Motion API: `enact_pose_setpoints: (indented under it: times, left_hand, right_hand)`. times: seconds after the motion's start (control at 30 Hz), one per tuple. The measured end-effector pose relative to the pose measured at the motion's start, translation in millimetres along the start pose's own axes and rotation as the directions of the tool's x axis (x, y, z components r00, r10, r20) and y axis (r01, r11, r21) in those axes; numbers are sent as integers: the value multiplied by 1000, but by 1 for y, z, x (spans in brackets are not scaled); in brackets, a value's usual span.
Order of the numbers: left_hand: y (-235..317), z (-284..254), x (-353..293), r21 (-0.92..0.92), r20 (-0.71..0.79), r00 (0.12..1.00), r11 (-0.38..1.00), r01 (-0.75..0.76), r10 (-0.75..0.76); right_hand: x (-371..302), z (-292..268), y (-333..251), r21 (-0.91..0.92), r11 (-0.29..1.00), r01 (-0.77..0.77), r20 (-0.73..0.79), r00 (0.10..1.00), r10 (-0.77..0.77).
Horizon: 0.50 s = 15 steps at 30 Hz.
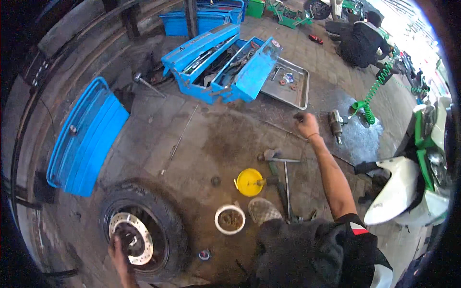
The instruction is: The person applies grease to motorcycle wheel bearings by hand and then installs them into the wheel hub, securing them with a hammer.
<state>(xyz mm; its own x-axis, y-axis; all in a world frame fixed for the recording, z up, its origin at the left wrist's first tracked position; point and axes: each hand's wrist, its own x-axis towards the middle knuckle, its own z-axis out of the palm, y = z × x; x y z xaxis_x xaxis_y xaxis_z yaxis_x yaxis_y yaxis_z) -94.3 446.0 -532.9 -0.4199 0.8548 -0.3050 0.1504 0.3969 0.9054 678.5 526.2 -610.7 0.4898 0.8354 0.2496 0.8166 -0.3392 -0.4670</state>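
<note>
On the floor at the lower left lies a black-tyred motorcycle wheel [174,235] with a perforated brake disc [145,235]. My left hand [117,257] rests at the disc's near-left edge, its fingers stretched out. My right arm reaches forward over the floor. The right hand [307,126] is closed, with something dark at its fingertips too small to make out. An impact wrench [336,126] lies just right of that hand, linked to a green coiled air hose [369,111]. Between my arms stand a white tub [230,206] of brown grease and a yellow round dish [246,178].
An opened blue toolbox [249,79] with tools stands ahead, beside a metal tray [302,91]. A blue metal lid-like box [91,139] is at the left. A hammer [271,154] and long bars lie near my shoe [263,211]. White-green fairings [398,187] stand right; a person [360,43] crouches far right.
</note>
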Motion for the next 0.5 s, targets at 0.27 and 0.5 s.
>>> enact_pose_setpoints:
  times: [0.27,0.5]
  left_hand:
    - [-2,-54,-27,261,-291,957,962,82,-2]
    - [-3,-30,-31,399,-455,889,880,259,-55]
  right_hand:
    - [178,52,90,-308,949,-61,-6,998,62]
    - [234,95,129,-395,916,70,196,980,10]
